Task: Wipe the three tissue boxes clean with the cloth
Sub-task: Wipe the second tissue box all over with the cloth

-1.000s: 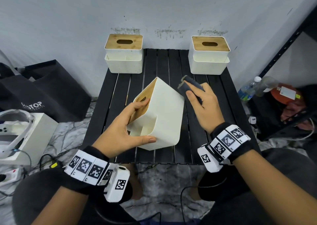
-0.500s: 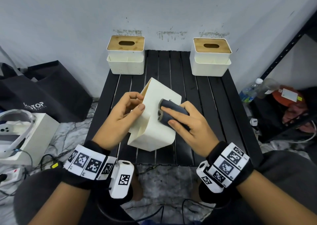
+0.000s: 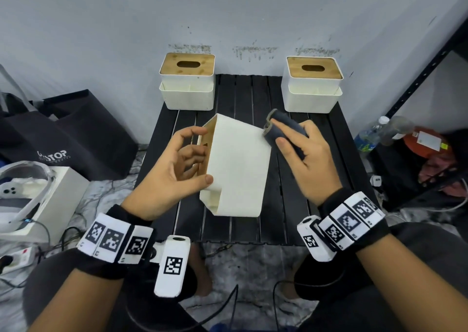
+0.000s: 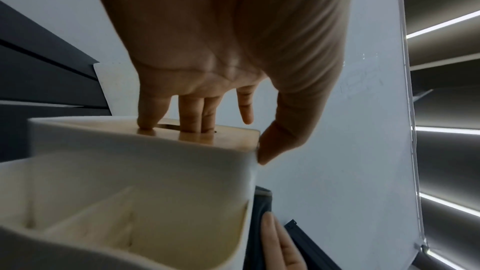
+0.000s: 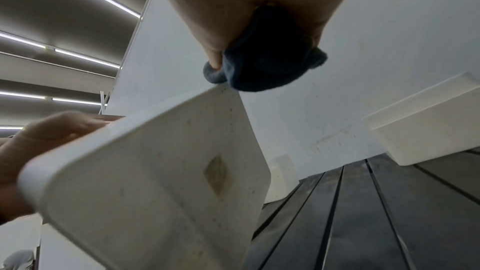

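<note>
A white tissue box (image 3: 238, 169) with a wooden lid is tipped on its side above the black slatted table (image 3: 316, 205), lid facing left. My left hand (image 3: 182, 164) grips it, fingers on the wooden lid (image 4: 207, 134) and thumb on the near white side. My right hand (image 3: 304, 159) holds a folded dark blue cloth (image 3: 281, 126) against the box's far right top edge; the same cloth (image 5: 265, 59) meets the box corner in the right wrist view. Two more white tissue boxes stand upright at the back: one at back left (image 3: 187, 83), one at back right (image 3: 312, 85).
A grey wall rises just behind the back boxes. A black bag (image 3: 71, 139) and a white device on a box (image 3: 27, 192) lie left of the table. A black shelf frame (image 3: 425, 78), plastic bottles (image 3: 369, 134) and clutter stand to the right. Cables trail on the floor.
My right hand slid the cloth from the middle of the box's side up to its far top edge. The left hand turned the box so its broad white side faces up.
</note>
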